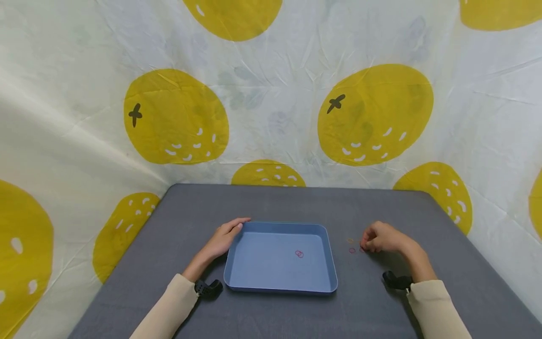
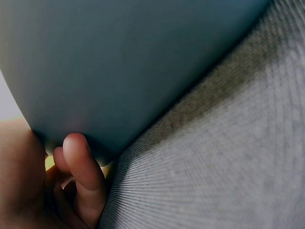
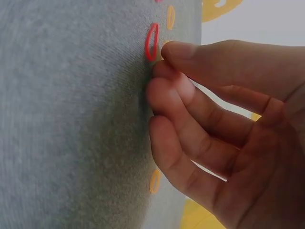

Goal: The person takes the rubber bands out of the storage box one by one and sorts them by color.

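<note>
A shallow blue tray [image 1: 275, 278] sits on the grey table, with two overlapping reddish rubber bands [image 1: 299, 254] inside it. My left hand [image 1: 223, 238] grips the tray's far left corner; bent fingertips [image 2: 78, 150] touch its outer wall in the left wrist view. Right of the tray, my right hand [image 1: 383, 237] is lowered to the tabletop, thumb and index tips together. A red rubber band [image 3: 151, 42] lies by the fingertips. A yellow bit shows at the thumb tip [image 3: 178, 49]; whether anything is pinched is hidden.
Other small rubber bands lie around the right hand: an orange one [image 3: 170, 17] beyond the thumb and another orange one [image 3: 155, 181] below the fingers. The grey table [image 1: 275, 315] meets a white curtain [image 1: 275, 108] printed with yellow fruit at its far edge.
</note>
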`<state>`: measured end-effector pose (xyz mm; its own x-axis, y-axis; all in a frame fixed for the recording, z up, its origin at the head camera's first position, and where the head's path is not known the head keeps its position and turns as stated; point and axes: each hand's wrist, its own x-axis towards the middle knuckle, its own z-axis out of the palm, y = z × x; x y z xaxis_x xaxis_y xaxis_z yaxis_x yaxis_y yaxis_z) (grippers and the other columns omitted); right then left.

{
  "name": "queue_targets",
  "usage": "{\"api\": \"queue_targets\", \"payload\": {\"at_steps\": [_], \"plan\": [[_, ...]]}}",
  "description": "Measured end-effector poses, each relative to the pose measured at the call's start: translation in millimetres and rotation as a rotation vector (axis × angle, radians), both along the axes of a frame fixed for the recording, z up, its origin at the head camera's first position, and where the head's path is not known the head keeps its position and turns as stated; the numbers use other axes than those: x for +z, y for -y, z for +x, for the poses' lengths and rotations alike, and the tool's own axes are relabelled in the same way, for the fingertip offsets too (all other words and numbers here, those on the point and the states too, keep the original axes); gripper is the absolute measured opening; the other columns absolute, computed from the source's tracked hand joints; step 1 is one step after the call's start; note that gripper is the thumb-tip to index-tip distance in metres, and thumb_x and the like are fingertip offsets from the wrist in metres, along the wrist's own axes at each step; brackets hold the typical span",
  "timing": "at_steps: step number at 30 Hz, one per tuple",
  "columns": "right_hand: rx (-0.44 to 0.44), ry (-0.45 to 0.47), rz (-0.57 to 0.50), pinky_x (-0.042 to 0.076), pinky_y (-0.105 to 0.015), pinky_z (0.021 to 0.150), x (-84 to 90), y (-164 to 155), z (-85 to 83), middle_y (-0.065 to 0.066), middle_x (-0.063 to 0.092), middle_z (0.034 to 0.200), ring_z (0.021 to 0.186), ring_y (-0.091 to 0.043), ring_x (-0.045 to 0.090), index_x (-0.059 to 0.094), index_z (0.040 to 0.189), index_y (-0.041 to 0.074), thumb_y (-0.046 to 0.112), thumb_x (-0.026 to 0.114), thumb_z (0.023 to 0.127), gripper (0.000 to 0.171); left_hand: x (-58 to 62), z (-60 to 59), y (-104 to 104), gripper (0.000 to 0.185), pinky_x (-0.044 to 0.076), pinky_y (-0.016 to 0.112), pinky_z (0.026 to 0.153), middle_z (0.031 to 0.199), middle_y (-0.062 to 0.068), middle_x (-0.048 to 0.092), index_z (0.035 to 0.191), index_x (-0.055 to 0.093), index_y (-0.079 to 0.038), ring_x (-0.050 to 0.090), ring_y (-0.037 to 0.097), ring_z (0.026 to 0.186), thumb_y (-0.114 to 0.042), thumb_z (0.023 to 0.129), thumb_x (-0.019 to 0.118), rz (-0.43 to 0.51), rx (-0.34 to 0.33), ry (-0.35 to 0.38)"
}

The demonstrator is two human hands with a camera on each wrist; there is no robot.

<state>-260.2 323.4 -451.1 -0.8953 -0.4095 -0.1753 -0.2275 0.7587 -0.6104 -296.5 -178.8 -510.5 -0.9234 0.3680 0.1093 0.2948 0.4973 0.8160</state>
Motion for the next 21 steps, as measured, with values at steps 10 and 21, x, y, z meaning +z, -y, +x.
{"api": "queue_targets", "payload": {"at_steps": [10,21], "plan": [[-0.015,-0.038,-0.006,0.051,-0.026,0.06,4.1,-7,-0.7,-0.003,0.07,0.079,0.069,-0.012,0.059,0.075,0.086,0.004,0.002,0.069,0.089,0.007,-1.5,-0.4,0,0.041,0.037,0.058,0.119,0.154,0.005,0.056,0.15,0.057,-0.022,0.048,0.032,0.147,-0.033,0.113,0.042,0.016,-0.004,-0.018],[-0.008,-0.073,0.022,0.05,-0.026,0.06,10.7,-2,1.1,-0.002,0.072,0.079,0.068,-0.01,0.058,0.076,0.086,0.005,0.004,0.07,0.09,0.007,-2.4,1.2,0,0.04,0.036,0.057,0.12,0.154,0.002,0.056,0.149,0.057,-0.028,0.047,0.029,0.148,-0.036,0.113,0.042,0.013,0.008,0.001]]}}
